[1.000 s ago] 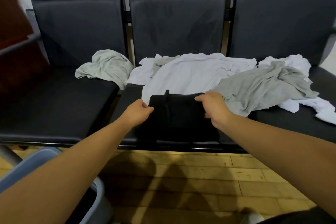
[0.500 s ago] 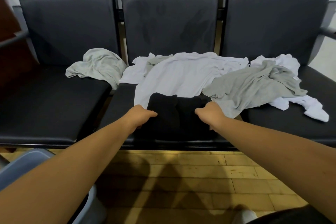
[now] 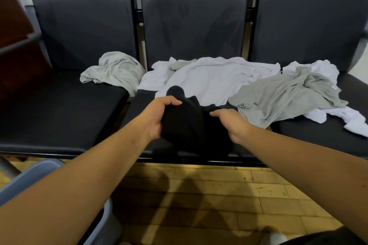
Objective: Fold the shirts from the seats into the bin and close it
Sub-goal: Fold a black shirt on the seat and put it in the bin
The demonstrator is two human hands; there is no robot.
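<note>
Row of three dark padded seats (image 3: 59, 109) along a pale wall, wooden plank floor (image 3: 199, 195) in front. At the front edge of the middle seat, straight ahead and between the two hands, a black shirt (image 3: 187, 125), bunched into a compact bundle, long axis running away from the body, far end humped up. Left hand (image 3: 157, 117) gripping the bundle's left side, fingers curled over the top. Right hand (image 3: 233, 123) at the bundle's right edge, fingertips on the cloth; pinching or only touching, cannot tell. Equally near for both, the firmer hold on the left.

Behind the bundle, spread over the middle seat, a white shirt (image 3: 211, 79). Draped from there onto the right seat, a grey shirt (image 3: 282, 95), over another white shirt (image 3: 338, 117) crumpled beneath. At the back of the left seat, a second grey shirt (image 3: 115, 69) in a heap.

Low at the left, on the floor by the left forearm, a grey-blue bin (image 3: 29, 175) — only the rim and part of a wall showing, inside hidden by the arm, no lid in sight. Down and to the left of the bundle, so probably a carry leftward and down, led by the left hand. Four shirts not yet folded, by the look — early in the task.
</note>
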